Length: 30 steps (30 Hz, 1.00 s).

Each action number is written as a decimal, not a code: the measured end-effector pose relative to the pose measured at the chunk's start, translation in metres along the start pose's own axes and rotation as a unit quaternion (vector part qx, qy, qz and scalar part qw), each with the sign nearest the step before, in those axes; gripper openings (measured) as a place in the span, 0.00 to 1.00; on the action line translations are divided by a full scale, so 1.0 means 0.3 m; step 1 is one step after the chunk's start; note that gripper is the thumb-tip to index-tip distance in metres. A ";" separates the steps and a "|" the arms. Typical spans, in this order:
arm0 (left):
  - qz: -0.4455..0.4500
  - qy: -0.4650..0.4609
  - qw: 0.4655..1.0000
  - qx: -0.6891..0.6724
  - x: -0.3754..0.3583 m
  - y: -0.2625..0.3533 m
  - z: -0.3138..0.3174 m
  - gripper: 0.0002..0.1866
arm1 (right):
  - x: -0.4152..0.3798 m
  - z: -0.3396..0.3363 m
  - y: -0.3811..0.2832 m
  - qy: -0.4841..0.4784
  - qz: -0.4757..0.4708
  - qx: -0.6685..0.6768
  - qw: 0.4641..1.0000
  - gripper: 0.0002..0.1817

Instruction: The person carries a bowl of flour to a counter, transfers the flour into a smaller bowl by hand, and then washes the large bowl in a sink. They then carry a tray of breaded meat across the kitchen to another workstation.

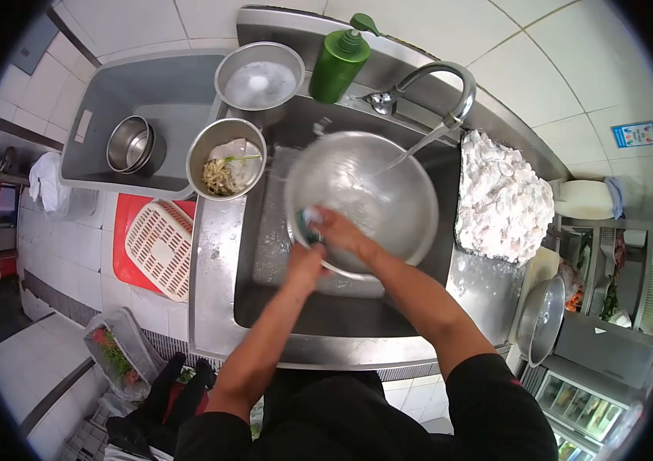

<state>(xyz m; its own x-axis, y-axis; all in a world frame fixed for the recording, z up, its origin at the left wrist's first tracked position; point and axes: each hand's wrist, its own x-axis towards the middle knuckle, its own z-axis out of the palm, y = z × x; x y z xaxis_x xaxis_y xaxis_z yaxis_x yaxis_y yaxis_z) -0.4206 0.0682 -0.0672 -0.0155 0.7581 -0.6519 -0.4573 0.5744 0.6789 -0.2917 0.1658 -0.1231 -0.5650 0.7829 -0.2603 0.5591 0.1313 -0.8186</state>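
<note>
steel bowl (407, 211) under tap (466, 96), hands (335, 230) (305, 261) at rim

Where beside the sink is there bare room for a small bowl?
Left: the steel ledge between the slotted basket and the basin, in front of the scrap bowl. Right: the speckled ledge in front of the white heap. Crowded: back left, with the green bottle and foamy bowl, and mid-basin, where the left hand and right hand work at the large bowl.
</note>
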 end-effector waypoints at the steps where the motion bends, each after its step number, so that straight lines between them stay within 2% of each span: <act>1: 0.007 0.018 1.000 -0.020 0.028 0.016 -0.042 0.25 | -0.053 -0.006 -0.055 -0.098 -0.026 -0.051 0.993 0.24; 2: 0.006 0.016 1.000 -0.021 0.028 0.022 -0.071 0.25 | -0.098 -0.068 -0.135 -0.174 0.030 -0.180 0.968 0.23; 3: 0.045 0.062 0.997 0.006 0.016 0.024 -0.098 0.25 | -0.156 -0.134 -0.178 -0.246 0.085 -0.302 0.917 0.23; 4: 0.085 0.108 0.990 0.033 0.007 0.025 -0.111 0.26 | -0.200 -0.167 -0.129 -0.169 0.131 -0.345 0.914 0.23; 5: 0.086 0.108 0.990 0.033 -0.001 0.022 -0.116 0.26 | -0.242 -0.200 -0.072 -0.091 0.174 -0.386 0.901 0.23; 7: 0.105 0.133 0.983 0.076 -0.027 0.003 -0.129 0.27 | -0.318 -0.283 0.002 0.140 0.210 -0.299 0.920 0.28; 8: 0.104 0.133 0.983 0.074 -0.031 -0.019 -0.133 0.27 | -0.323 -0.266 0.061 0.139 0.210 -0.301 0.920 0.28; 9: 0.099 0.120 0.985 0.078 -0.025 -0.049 -0.134 0.32 | -0.330 -0.238 0.156 0.171 0.283 -0.160 0.930 0.30; 10: 0.095 0.107 0.986 0.084 -0.022 -0.066 -0.132 0.38 | -0.337 -0.234 0.218 0.201 0.346 -0.015 0.916 0.32; 11: 0.096 0.104 0.986 0.085 -0.044 -0.055 -0.136 0.38 | -0.334 -0.263 0.246 0.204 0.346 -0.014 0.916 0.32; 12: 0.119 0.075 0.966 0.215 -0.091 -0.018 -0.146 0.40 | -0.315 -0.302 0.275 0.201 0.329 -0.038 0.922 0.31; 13: 0.138 0.048 0.928 0.343 -0.135 0.026 -0.154 0.42 | -0.278 -0.333 0.294 0.195 0.310 -0.060 0.929 0.30; 14: 0.177 0.034 0.873 0.453 -0.174 0.067 -0.144 0.44 | -0.243 -0.391 0.213 0.188 0.251 -0.075 0.947 0.25; 15: 0.172 0.037 0.872 0.457 -0.168 0.070 -0.143 0.44 | -0.182 -0.420 0.136 0.170 0.186 -0.151 0.956 0.22; 17: 0.184 -0.023 0.830 0.526 -0.112 0.095 -0.124 0.44 | -0.060 -0.441 -0.006 0.132 0.035 -0.266 0.954 0.19; 18: 0.255 -0.022 0.803 0.539 -0.058 0.081 -0.120 0.44 | -0.003 -0.424 -0.065 0.111 -0.050 -0.305 0.944 0.19; 19: 0.256 -0.023 0.802 0.539 -0.027 0.122 -0.087 0.44 | 0.057 -0.380 -0.106 0.071 -0.153 -0.330 0.929 0.19; 20: 0.145 -0.047 0.832 0.534 0.006 0.178 -0.040 0.44 | 0.106 -0.325 -0.152 0.030 -0.252 -0.351 0.901 0.20; 21: 0.033 -0.069 0.850 0.522 0.025 0.216 -0.013 0.44 | 0.123 -0.251 -0.236 -0.044 -0.256 -0.380 0.888 0.20; 22: 0.039 -0.066 0.850 0.521 0.087 0.183 -0.030 0.44 | 0.129 -0.209 -0.314 -0.116 -0.261 -0.408 0.867 0.21; 23: 0.011 -0.072 0.864 0.499 0.191 0.109 -0.072 0.44 | 0.138 -0.216 -0.339 -0.114 -0.267 -0.410 0.865 0.21; 24: -0.019 -0.077 0.877 0.475 0.246 0.076 -0.106 0.44 | 0.147 -0.220 -0.357 -0.112 -0.267 -0.368 0.883 0.21; 25: -0.017 -0.069 0.878 0.474 0.223 0.100 -0.107 0.44 | 0.152 -0.232 -0.401 -0.112 -0.267 -0.325 0.900 0.21; 28: -0.013 -0.031 0.919 0.394 0.191 0.056 -0.124 0.44 | 0.208 -0.351 -0.553 0.006 -0.238 -0.207 0.949 0.21; 30: -0.009 -0.019 0.928 0.373 0.141 0.056 -0.104 0.44 | 0.258 -0.423 -0.699 0.056 -0.184 -0.088 0.977 0.22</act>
<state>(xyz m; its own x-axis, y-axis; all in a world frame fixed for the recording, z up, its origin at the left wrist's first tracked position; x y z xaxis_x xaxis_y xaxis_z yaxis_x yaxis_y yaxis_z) -0.4566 0.1004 -0.0939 0.0238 0.7486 -0.6626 0.2853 0.6301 0.7222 -0.3757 0.2761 0.0934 -0.6838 0.7226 0.1011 0.4315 0.5122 -0.7426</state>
